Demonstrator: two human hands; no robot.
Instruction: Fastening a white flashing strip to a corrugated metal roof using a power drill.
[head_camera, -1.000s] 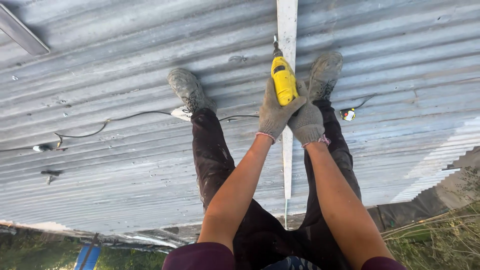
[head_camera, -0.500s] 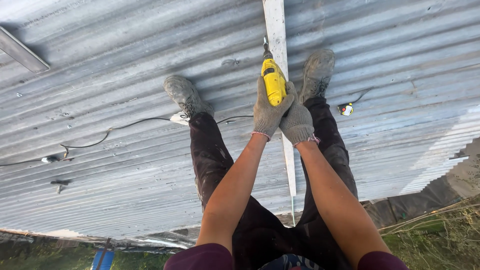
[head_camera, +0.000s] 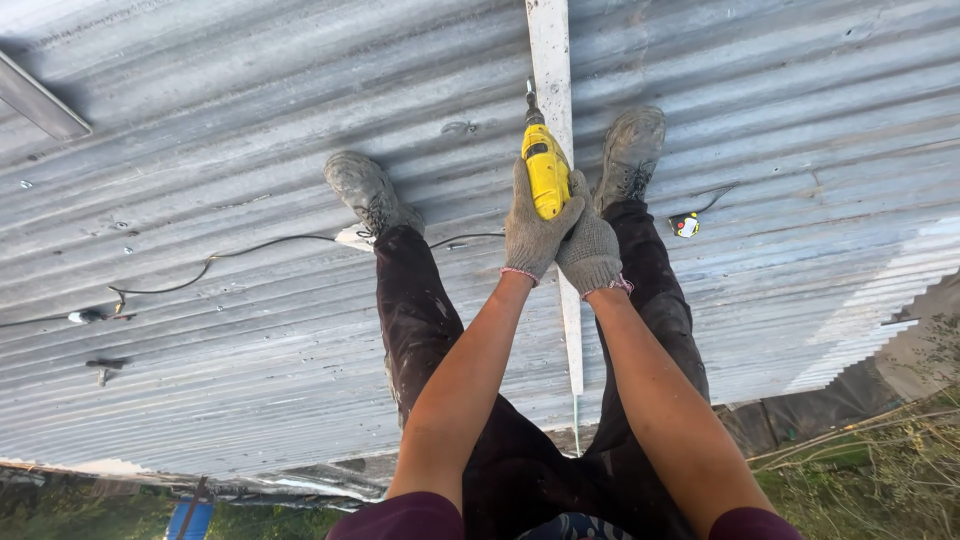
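Left hand and right hand, knit-gloved, grasp yellow drill; corrugated metal roof.

grey corrugated metal roof w/ white strip, daylight, grass & blue barrel below.

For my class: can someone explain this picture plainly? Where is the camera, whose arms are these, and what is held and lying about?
The camera sits on a person's head, looking down at their own arms and legs. They sit on a corrugated metal roof, boots apart. Both hands wear grey knit gloves: the left hand and the right hand together grip a yellow power drill, its bit pointed at a pale narrow strip running along the roof. A thin cable trails across the sheets on the left. A small tape measure lies by the right boot.
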